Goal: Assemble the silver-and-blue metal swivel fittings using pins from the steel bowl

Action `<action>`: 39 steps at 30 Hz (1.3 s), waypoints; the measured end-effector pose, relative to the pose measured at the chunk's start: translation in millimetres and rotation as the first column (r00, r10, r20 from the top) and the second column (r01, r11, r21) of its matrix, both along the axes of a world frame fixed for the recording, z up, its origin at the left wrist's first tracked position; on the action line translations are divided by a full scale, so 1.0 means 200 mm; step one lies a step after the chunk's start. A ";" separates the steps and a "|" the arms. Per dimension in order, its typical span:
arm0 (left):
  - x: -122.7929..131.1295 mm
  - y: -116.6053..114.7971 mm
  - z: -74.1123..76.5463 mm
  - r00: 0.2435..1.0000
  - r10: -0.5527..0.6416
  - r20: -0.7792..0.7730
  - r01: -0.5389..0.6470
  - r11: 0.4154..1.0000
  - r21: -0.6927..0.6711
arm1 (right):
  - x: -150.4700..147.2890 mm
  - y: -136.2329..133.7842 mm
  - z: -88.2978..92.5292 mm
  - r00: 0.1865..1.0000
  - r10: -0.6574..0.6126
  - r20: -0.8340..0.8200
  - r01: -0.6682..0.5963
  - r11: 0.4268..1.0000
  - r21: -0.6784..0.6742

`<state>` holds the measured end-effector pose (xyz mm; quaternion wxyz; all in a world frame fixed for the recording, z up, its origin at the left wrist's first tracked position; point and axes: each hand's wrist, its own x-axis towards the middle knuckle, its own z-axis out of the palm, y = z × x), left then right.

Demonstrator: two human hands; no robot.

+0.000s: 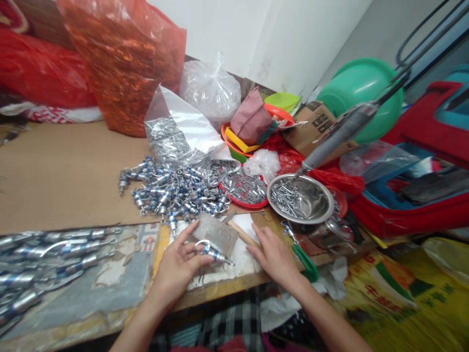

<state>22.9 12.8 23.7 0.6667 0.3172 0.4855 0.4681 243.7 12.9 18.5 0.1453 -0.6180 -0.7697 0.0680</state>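
Observation:
My left hand (179, 261) pinches a small silver-and-blue metal fitting with a hook (213, 252) over a grey metal block (216, 233) at the table's front edge. My right hand (274, 256) lies flat on the table with its fingers stretched out, next to a wooden handle (242, 233) that runs under the block. It holds nothing. A heap of the same blue-and-silver fittings (172, 188) lies just beyond the block.
A steel bowl of small metal pins (299, 198) and a red tray of parts (245, 189) stand to the right. More fittings lie in rows at the left (40, 259). Plastic bags (124, 58), a green basin (361, 93) and a hanging power tool (340, 132) crowd the back.

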 end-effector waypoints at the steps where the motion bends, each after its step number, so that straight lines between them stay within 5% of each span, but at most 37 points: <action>1: 0.00 0.00 0.00 1.000 0.001 -0.001 -0.001 1.000 0.002 | 0.03 0.00 -0.02 1.000 -0.003 0.014 0.004 0.997 -0.075; 4: 0.00 0.00 0.00 1.000 0.007 -0.014 -0.007 1.000 0.005 | 0.06 -0.03 0.00 0.998 -0.008 -0.054 0.001 0.993 -0.119; 9: 0.00 0.00 -0.01 1.000 -0.012 -0.011 0.012 1.000 0.017 | 0.02 -0.10 0.18 0.967 0.142 -0.210 -0.106 0.978 0.177; 13: 0.00 0.00 -0.02 1.000 -0.021 0.001 0.021 0.999 0.031 | 0.00 -0.19 0.25 0.954 0.260 -0.149 -0.195 0.916 0.351; 18: 0.00 0.00 -0.01 1.000 -0.012 -0.017 0.013 0.999 0.036 | -0.01 -0.25 0.22 0.953 0.299 0.050 -0.303 0.923 0.238; 22: 0.00 0.00 -0.01 1.000 0.002 -0.029 -0.001 0.999 0.050 | 0.00 -0.28 0.18 0.967 0.254 -0.022 -0.235 0.920 0.313; 26: 0.00 0.00 -0.02 0.991 -0.013 -0.134 0.022 0.997 0.069 | 0.04 -0.27 0.08 0.952 0.211 -0.224 -0.156 0.958 0.239; 30: -0.01 0.00 -0.02 0.926 -0.027 -0.377 0.070 0.992 0.102 | 0.10 -0.15 0.01 0.896 -0.085 -0.436 0.112 0.993 0.037; 33: -0.02 -0.01 -0.02 0.900 0.005 -0.437 0.089 0.977 0.195 | 0.11 0.00 0.01 0.905 -0.125 -0.406 0.060 0.984 -0.170; 36: -0.02 -0.02 -0.01 0.868 0.036 -0.495 0.132 0.945 0.300 | 0.06 0.21 0.06 0.963 -0.038 -0.268 0.017 0.997 -0.081; 39: -0.01 -0.03 0.01 0.837 0.071 -0.542 0.145 0.927 0.346 | -0.02 0.49 0.09 0.981 -0.092 -0.169 0.102 0.994 0.050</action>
